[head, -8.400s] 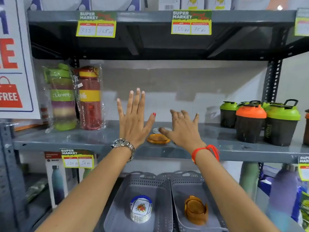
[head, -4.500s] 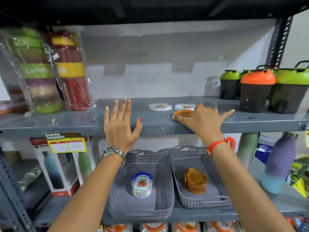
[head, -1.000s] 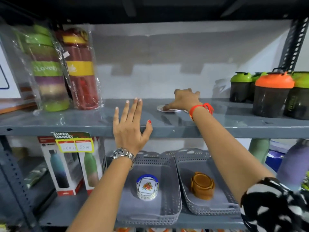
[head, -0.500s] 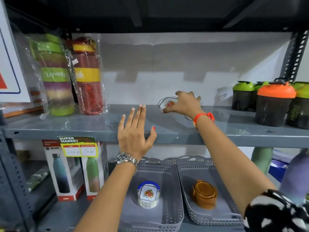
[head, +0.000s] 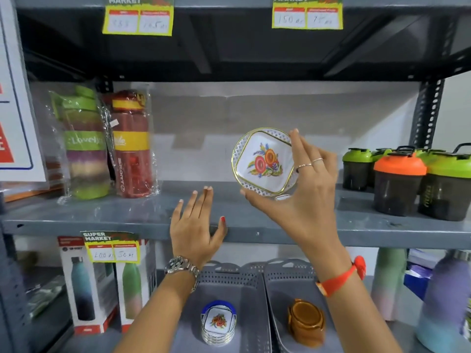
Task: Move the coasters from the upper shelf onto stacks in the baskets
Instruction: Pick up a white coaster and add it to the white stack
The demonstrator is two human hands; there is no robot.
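My right hand (head: 304,197) holds a white floral coaster (head: 263,161) with a gold rim, tilted up to face me above the upper shelf (head: 356,225). A sliver of another white coaster (head: 283,197) lies on the shelf just below it. My left hand (head: 196,225) is open, fingers spread, resting at the shelf's front edge. Below, the left grey basket (head: 244,294) holds a stack of floral coasters (head: 218,323), and the right grey basket (head: 283,296) holds a stack of amber coasters (head: 305,322).
Wrapped green (head: 81,146) and red (head: 132,143) bottles stand at the shelf's left. Shaker cups with green and orange lids (head: 400,182) stand at the right. Boxed bottles (head: 99,286) sit lower left, pastel bottles (head: 443,301) lower right. Price tags (head: 112,247) hang on the shelf edges.
My right hand has lifted the floral coaster off the shelf and drawn it toward me, face tilted up. My left hand stays open at the shelf edge.
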